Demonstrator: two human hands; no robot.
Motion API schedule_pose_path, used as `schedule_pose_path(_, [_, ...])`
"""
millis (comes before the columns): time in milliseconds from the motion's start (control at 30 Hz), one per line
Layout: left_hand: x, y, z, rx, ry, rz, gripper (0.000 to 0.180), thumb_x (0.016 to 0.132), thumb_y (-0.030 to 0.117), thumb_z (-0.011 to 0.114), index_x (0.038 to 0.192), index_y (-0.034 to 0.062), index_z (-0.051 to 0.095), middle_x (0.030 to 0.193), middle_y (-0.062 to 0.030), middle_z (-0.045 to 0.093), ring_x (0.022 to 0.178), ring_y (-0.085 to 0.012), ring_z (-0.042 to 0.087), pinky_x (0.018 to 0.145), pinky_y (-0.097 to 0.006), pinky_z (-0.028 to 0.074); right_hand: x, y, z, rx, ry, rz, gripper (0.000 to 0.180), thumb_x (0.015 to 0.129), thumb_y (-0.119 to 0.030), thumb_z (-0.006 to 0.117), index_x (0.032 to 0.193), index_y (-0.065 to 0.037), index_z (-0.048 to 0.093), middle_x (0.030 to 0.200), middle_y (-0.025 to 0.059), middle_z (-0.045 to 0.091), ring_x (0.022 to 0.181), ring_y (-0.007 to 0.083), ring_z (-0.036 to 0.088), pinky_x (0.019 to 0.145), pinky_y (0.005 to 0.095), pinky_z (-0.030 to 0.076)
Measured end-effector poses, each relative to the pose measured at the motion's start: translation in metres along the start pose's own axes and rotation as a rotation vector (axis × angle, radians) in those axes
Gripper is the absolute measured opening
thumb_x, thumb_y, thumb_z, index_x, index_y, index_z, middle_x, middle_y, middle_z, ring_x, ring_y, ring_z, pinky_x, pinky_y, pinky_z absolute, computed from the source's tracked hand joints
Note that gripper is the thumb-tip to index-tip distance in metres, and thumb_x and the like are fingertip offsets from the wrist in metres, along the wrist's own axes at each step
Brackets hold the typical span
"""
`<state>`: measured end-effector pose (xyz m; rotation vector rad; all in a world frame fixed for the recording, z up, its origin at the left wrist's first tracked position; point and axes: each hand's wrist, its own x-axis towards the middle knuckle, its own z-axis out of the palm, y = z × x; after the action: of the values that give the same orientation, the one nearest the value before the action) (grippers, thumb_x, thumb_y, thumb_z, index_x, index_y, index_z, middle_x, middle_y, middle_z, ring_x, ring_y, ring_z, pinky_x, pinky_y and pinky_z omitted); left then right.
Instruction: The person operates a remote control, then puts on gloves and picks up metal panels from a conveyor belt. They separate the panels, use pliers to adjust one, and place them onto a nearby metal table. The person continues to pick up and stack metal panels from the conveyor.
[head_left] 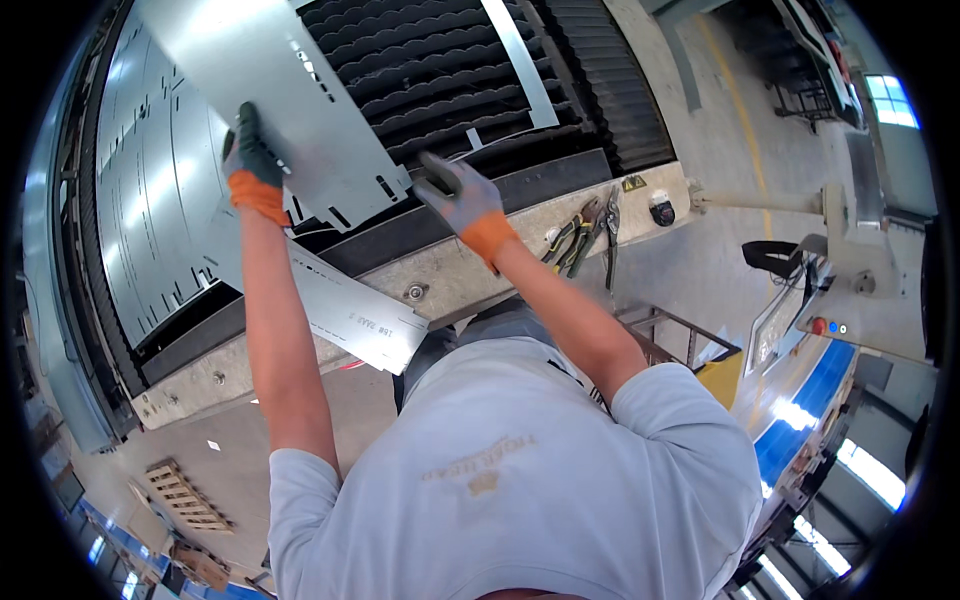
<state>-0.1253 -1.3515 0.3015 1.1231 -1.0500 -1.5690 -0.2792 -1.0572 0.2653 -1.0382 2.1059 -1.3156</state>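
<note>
A long silver sheet-metal panel (pixel 290 110) with slots cut near its edges lies slantwise over the machine bed. My left hand (pixel 255 160), in a grey and dark glove with an orange cuff, grips the panel's left edge, its dark fingertips on the upper face. My right hand (pixel 458 195), gloved the same way, is just right of the panel's lower right corner. Its fingers are apart and I see nothing in them. Below my left hand, a narrower metal strip (pixel 350 310) juts over the bed's front edge toward my body.
Cut sheet metal (pixel 150 200) covers the bed's left side. Wavy dark support slats (pixel 420 70) show at right, with a thin leftover strip (pixel 522 65) across them. Pliers (pixel 575 235) and dark-handled snips (pixel 612 225) lie on the front ledge (pixel 460 285). A control panel with buttons (pixel 835 327) stands right.
</note>
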Motion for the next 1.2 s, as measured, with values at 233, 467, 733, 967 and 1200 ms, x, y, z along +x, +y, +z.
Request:
schedule_pose_path(233, [0.000, 0.008, -0.033, -0.262, -0.128, -0.052, 0.046, 0.098, 0.042, 0.070, 0.120, 0.0027, 0.066, 0.117, -0.0123, 0.071, 0.101, -0.0258, 0.069, 0.088, -0.039, 0.057, -0.129, 0.105, -0.101, -0.496, 0.178, 0.403, 0.084, 0.081, -0.059, 0.078, 0.140, -0.003, 0.060, 0.128, 0.0208, 0.067, 0.119, 0.0347, 0.065, 0.101, 0.0413, 0.051])
schedule_pose_path(467, [0.073, -0.042, -0.058, -0.302, 0.040, -0.135, 0.032, 0.094, 0.038, 0.076, 0.100, 0.0076, 0.068, 0.095, -0.0127, 0.073, 0.076, -0.0304, 0.068, 0.073, -0.048, 0.060, -0.099, 0.122, -0.130, -0.744, -0.091, 0.688, 0.094, 0.080, -0.057, 0.076, 0.152, -0.005, 0.045, 0.132, 0.0248, 0.065, 0.124, 0.0388, 0.062, 0.104, 0.0425, 0.049])
schedule_pose_path(733, [0.078, -0.028, -0.029, -0.224, -0.020, -0.352, 0.054, 0.101, 0.041, 0.065, 0.139, 0.0051, 0.055, 0.132, -0.0143, 0.066, 0.118, -0.0314, 0.063, 0.106, -0.044, 0.050, -0.108, 0.139, -0.095, -0.713, 0.069, 0.573, 0.077, 0.084, -0.022, 0.074, 0.154, -0.012, 0.043, 0.120, 0.0241, 0.070, 0.107, 0.0394, 0.070, 0.093, 0.0458, 0.054])
schedule_pose_path(967, [0.119, -0.064, -0.038, -0.178, -0.040, -0.388, 0.058, 0.094, 0.056, 0.069, 0.120, 0.0042, 0.066, 0.116, -0.0107, 0.072, 0.098, -0.0288, 0.067, 0.085, -0.037, 0.055, -0.153, 0.109, -0.076, 0.718, 0.150, 0.721, 0.065, 0.086, -0.006, 0.061, 0.150, -0.011, 0.049, 0.088, 0.0064, 0.064, 0.072, 0.0173, 0.061, 0.064, 0.0273, 0.050])
schedule_pose_path(1200, [0.123, -0.060, -0.030, -0.108, -0.008, -0.413, 0.060, 0.095, 0.054, 0.069, 0.126, 0.0024, 0.064, 0.122, -0.0126, 0.071, 0.104, -0.0278, 0.066, 0.091, -0.040, 0.052, -0.176, 0.031, -0.013, 1.139, -0.108, 0.698, 0.051, 0.100, -0.032, 0.057, 0.145, -0.009, 0.052, 0.080, 0.0040, 0.056, 0.074, 0.0165, 0.057, 0.070, 0.0293, 0.047])
